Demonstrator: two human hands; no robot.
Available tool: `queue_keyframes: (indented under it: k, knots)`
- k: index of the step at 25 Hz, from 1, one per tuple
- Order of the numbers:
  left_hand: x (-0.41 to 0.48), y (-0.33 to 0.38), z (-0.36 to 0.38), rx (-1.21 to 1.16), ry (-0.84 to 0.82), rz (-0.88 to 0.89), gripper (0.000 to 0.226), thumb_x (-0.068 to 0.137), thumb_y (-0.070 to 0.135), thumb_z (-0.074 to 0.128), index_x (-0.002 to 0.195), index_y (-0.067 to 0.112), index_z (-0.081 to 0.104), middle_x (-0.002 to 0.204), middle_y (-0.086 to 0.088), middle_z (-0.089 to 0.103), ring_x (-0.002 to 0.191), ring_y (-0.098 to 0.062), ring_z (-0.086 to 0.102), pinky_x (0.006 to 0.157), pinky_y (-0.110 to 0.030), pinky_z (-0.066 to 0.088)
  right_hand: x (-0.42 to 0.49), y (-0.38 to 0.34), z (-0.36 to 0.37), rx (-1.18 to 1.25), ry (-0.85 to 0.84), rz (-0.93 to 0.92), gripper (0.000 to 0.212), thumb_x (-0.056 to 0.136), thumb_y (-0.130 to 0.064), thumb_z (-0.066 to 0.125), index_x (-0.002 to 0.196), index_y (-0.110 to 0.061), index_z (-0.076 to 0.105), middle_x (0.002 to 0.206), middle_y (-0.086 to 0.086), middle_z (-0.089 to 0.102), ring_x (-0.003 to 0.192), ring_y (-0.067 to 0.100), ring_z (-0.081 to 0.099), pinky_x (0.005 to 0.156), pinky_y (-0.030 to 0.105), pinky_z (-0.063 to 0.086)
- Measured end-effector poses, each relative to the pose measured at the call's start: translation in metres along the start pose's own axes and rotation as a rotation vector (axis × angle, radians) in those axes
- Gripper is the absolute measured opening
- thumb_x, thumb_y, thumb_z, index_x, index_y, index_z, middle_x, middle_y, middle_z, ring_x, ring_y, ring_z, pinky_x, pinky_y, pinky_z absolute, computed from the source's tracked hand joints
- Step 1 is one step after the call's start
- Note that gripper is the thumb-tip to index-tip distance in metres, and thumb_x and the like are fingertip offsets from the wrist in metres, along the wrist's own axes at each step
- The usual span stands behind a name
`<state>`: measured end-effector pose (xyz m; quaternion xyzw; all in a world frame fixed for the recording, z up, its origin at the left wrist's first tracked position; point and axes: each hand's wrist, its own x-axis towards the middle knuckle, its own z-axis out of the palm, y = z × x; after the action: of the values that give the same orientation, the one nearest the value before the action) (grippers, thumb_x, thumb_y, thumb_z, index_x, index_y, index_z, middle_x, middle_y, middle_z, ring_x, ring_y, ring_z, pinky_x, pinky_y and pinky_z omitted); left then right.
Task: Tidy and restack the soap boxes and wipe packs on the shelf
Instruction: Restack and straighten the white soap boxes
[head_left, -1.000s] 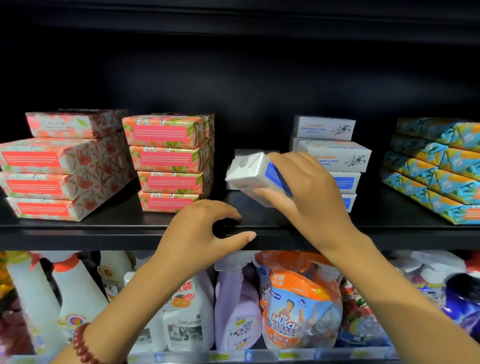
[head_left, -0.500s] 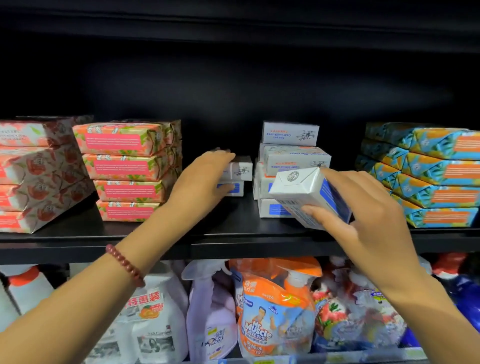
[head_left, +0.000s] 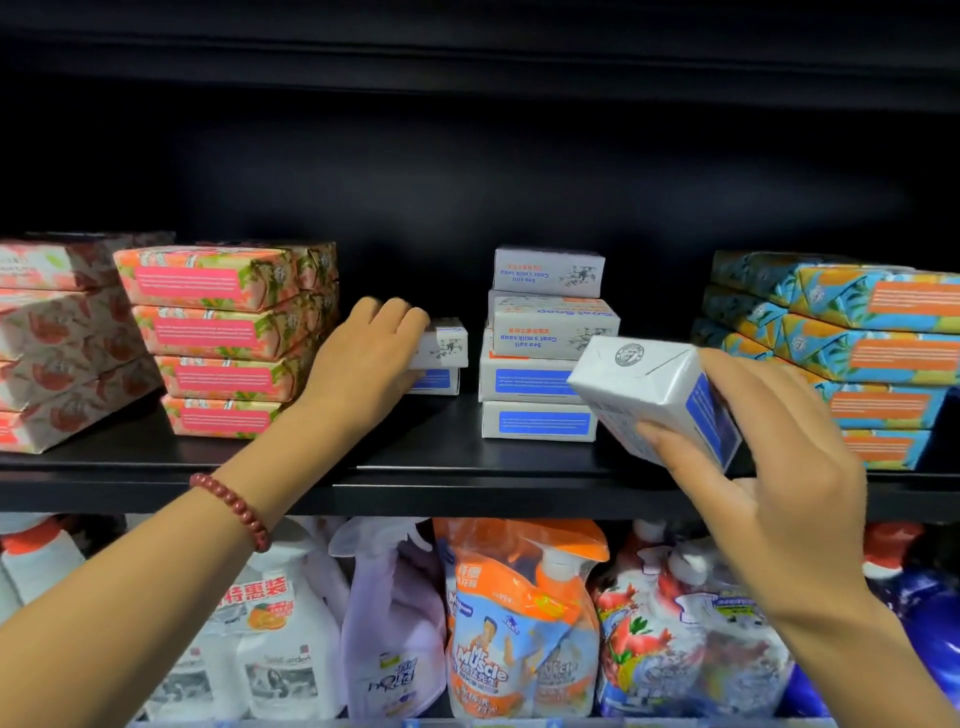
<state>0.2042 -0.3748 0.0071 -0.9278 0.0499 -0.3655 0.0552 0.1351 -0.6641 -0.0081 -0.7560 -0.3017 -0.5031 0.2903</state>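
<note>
White box tilted up-left, gripped by right hand (left hand clasping small box)

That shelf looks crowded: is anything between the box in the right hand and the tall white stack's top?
Nothing visible. The box in the right hand hangs in front of the stack; the space above its top is open. The left hand holds the short stack.

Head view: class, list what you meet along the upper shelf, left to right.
Pale peach pack stack, pink-and-green floral pack stack, left hand, low pair of white soap boxes, tall white soap-box stack, held white-and-blue soap box, blue-and-orange pack stack.
</note>
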Motion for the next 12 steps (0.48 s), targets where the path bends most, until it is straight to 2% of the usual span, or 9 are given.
queue_keyframes:
  k: [3, 5, 8, 12]
  knots:
    - [-0.010, 0.000, -0.010, -0.101, 0.032, -0.079, 0.040, 0.086, 0.019, 0.065, 0.123, 0.009, 0.051, 0.119, -0.010, 0.054, 0.108, -0.030, 0.045, 0.082, -0.040, 0.044, 0.011, 0.004, -0.004, -0.077, 0.108, -0.063, 0.036, 0.091, -0.026, 0.053, 0.111, 0.004, 0.059, 0.100, 0.008, 0.058, 0.095, 0.020, 0.047, 0.087, 0.011, 0.029]
    - [-0.024, 0.002, -0.019, -0.226, 0.078, -0.154, 0.033, 0.086, 0.020, 0.066, 0.116, 0.013, 0.055, 0.114, -0.007, 0.057, 0.106, -0.027, 0.049, 0.080, -0.036, 0.043, 0.025, 0.008, -0.004, -0.132, 0.136, -0.119, 0.031, 0.090, -0.019, 0.059, 0.111, 0.004, 0.059, 0.103, 0.015, 0.060, 0.096, 0.025, 0.048, 0.087, 0.014, 0.030]
    - [-0.049, 0.010, -0.033, -0.315, 0.136, -0.146, 0.024, 0.081, 0.011, 0.070, 0.103, 0.012, 0.061, 0.102, -0.007, 0.063, 0.095, -0.029, 0.055, 0.074, -0.037, 0.043, 0.053, 0.010, 0.007, -0.180, 0.090, -0.212, 0.031, 0.088, -0.014, 0.064, 0.113, 0.003, 0.059, 0.107, 0.016, 0.062, 0.097, 0.030, 0.052, 0.086, 0.022, 0.034]
    - [-0.081, 0.022, -0.038, -0.331, 0.170, -0.090, 0.036, 0.077, 0.006, 0.074, 0.110, 0.001, 0.062, 0.106, -0.015, 0.064, 0.096, -0.039, 0.056, 0.080, -0.037, 0.039, 0.086, 0.004, 0.035, -0.257, -0.033, -0.305, 0.029, 0.085, -0.013, 0.060, 0.112, -0.003, 0.061, 0.104, 0.012, 0.063, 0.094, 0.031, 0.056, 0.074, 0.039, 0.046]
